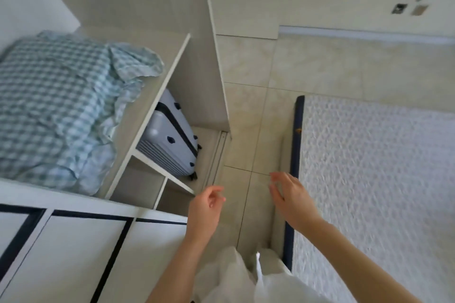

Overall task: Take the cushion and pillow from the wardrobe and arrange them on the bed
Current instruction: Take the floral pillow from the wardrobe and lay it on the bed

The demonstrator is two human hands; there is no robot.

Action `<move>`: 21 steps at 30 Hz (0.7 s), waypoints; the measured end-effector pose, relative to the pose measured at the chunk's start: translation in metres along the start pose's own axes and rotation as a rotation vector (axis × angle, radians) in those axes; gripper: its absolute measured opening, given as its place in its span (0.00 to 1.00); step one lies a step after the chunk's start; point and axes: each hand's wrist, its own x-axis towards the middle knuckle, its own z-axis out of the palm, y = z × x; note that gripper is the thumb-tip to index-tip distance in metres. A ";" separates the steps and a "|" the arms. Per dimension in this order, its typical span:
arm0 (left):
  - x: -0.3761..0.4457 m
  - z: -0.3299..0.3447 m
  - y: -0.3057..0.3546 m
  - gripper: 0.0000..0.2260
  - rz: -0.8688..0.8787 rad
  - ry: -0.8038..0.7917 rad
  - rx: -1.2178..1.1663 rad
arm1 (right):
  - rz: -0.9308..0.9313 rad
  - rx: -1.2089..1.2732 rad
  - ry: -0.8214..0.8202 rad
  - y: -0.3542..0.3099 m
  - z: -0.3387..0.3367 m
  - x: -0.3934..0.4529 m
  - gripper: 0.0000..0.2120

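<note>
Head view: checked bedding [56, 106], prob. the pillow/cushion, bunched on wardrobe shelf [157, 96], stowed above suitcase [170, 140]. Left hand [205, 206] and right hand [290, 194] both empty, fingers loosely curled, over floor btw wardrobe and bare bed [374, 179]. Nothing gripped yet.

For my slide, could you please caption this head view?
Both hands, left and right, empty between the wardrobe's checked bedding and the bare mattress.
</note>
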 end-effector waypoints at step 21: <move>0.143 -0.112 0.050 0.13 0.004 0.667 -0.054 | -0.594 -0.156 -0.238 -0.237 0.037 0.263 0.18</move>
